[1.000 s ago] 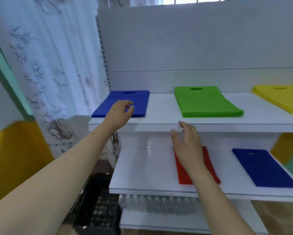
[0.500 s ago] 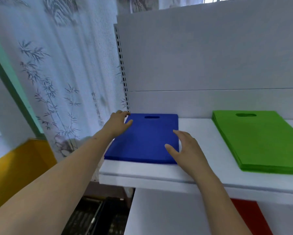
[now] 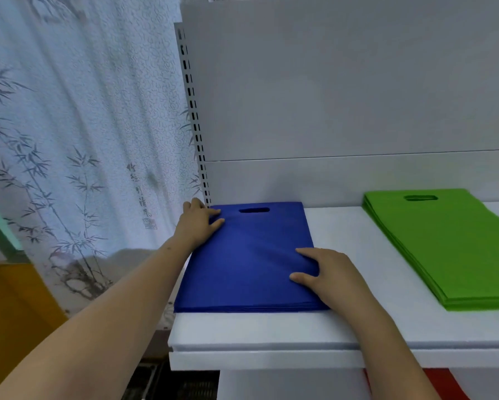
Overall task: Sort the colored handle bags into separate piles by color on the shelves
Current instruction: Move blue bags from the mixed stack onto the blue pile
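Both hands lie flat, fingers straight, on the blue bag stack [image 3: 251, 261], on the white shelf [image 3: 343, 327]. Left hand [image 3: 199, 223] rests at its far left corner beside the handle cutout; right hand [image 3: 326, 274] presses the near right edge. Matte, fabric-like rectangles. Green bag stack [image 3: 450, 246] sits right of the right hand, well apart. Red bag [image 3: 444, 382] shows on the shelf below.

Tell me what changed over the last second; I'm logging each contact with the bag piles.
Both hands came down onto the flat blue non-woven handle-bag pile: the left hand now rests on its far left corner, and the right hand, which was out in front of the lower shelf, now rests on its near right edge. The view closed in on the white upper shelf. The blue pile and the green handle-bag pile stayed put.
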`<action>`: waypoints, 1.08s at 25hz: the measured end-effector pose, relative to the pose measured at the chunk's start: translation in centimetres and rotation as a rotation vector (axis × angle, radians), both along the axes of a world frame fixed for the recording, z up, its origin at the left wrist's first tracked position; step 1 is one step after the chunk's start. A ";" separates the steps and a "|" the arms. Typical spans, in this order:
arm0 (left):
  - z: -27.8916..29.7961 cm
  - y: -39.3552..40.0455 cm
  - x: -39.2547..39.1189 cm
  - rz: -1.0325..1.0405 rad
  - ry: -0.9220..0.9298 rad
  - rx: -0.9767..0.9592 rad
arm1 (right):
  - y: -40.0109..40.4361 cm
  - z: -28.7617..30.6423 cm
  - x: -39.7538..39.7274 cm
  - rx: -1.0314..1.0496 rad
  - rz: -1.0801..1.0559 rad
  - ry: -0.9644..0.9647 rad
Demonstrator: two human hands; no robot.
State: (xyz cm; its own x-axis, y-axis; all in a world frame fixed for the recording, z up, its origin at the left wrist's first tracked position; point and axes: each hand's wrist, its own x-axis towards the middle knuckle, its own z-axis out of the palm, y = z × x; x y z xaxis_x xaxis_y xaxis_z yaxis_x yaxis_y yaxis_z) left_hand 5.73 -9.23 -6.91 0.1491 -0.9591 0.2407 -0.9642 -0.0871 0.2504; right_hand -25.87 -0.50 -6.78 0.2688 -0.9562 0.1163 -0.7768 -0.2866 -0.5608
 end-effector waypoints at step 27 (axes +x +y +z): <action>7.4 5.4 -12.4 -0.504 1.500 0.060 | 15.6 -1.8 -9.4 -0.162 -0.858 -0.686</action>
State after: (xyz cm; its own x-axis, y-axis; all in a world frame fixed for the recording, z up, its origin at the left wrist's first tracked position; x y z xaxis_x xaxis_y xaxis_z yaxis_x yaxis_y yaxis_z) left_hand -6.70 -3.81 0.45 -0.1165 -0.9839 0.1353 0.2138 0.1082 0.9709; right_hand -35.25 15.06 -8.56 -0.6443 -0.7541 0.1271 -0.2920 0.0891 -0.9522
